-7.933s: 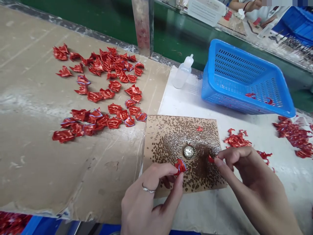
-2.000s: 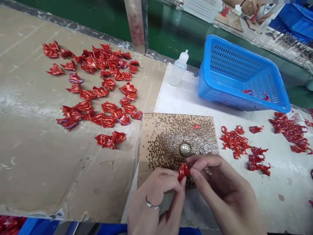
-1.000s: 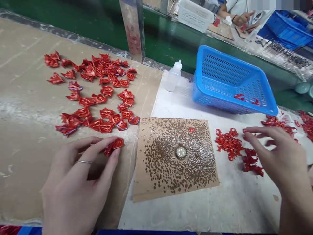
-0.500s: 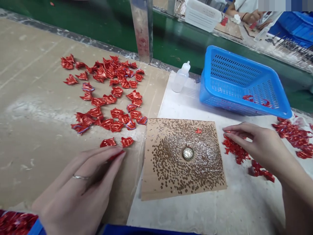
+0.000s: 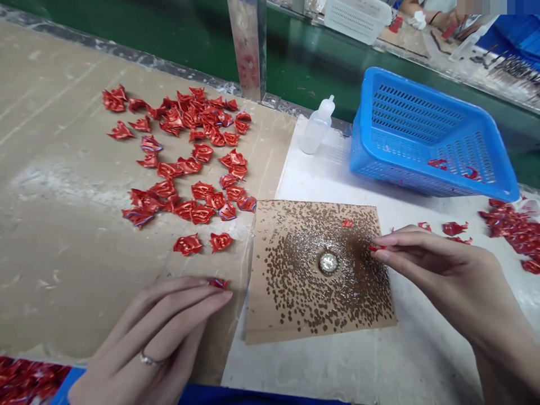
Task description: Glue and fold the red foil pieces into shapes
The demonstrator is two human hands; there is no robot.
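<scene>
My left hand (image 5: 166, 332) lies flat on the brown cardboard sheet (image 5: 63, 236), fingers stretched out, fingertips on a folded red foil piece (image 5: 219, 283). My right hand (image 5: 426, 264) pinches a small red foil strip (image 5: 373, 247) between thumb and forefinger over the right edge of the glue-spotted cardboard square (image 5: 316, 270). A round shiny glue blob (image 5: 328, 262) sits at that square's centre. Two folded red pieces (image 5: 202, 243) lie just beyond my left fingertips. Several more folded red pieces (image 5: 185, 152) are spread farther back on the cardboard.
A blue plastic basket (image 5: 426, 135) stands at the back right with a few red scraps inside. A small squeeze bottle (image 5: 316, 126) stands left of it. Loose red strips (image 5: 510, 230) lie on the white surface at the right. Another person's hands work beyond the green conveyor.
My left hand set a folded piece down on the cardboard and slid back toward me. My right hand picked a red strip from the loose pile and brought it left over the spotted square.
</scene>
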